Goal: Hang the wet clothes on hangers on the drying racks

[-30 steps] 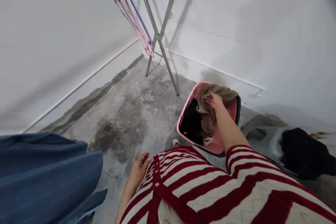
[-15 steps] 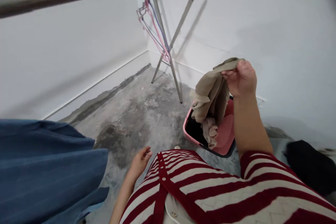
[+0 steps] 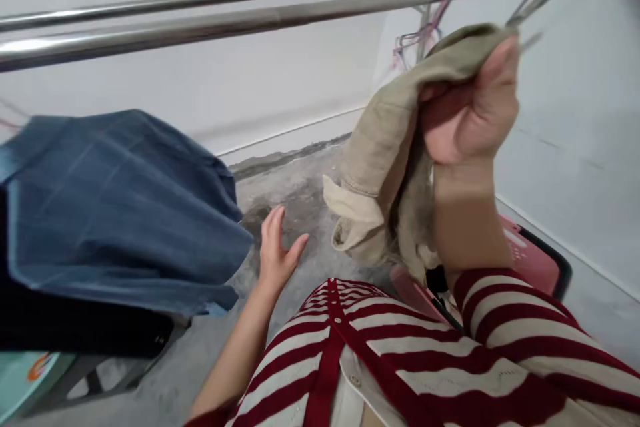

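Note:
A crumpled khaki garment [image 3: 383,147] hangs from my right hand [image 3: 473,103], whose fingers are closed on its upper edge. Its folds droop down and to the left, and its full shape cannot be made out. My left hand [image 3: 280,250] is raised in front of the striped top, fingers stretched and thumb apart, holding nothing. Just left of that hand hangs a blue checked garment [image 3: 130,207], apart from it. Below my right forearm sits the pink basket [image 3: 535,257], partly hidden by the arm and sleeve, with some cloth inside.
A metal drying rack with two horizontal rails [image 3: 260,19] runs across the top. Pink and purple hangers [image 3: 425,33] hang toward its right end. At lower left are a black object [image 3: 100,330] and a mint-green basin [image 3: 33,380]. White walls meet the grey concrete floor [image 3: 305,180].
My right hand has lifted the khaki garment up and away from the basket. My left hand has risen and its fingers have spread. The view has turned left, showing more of the rails.

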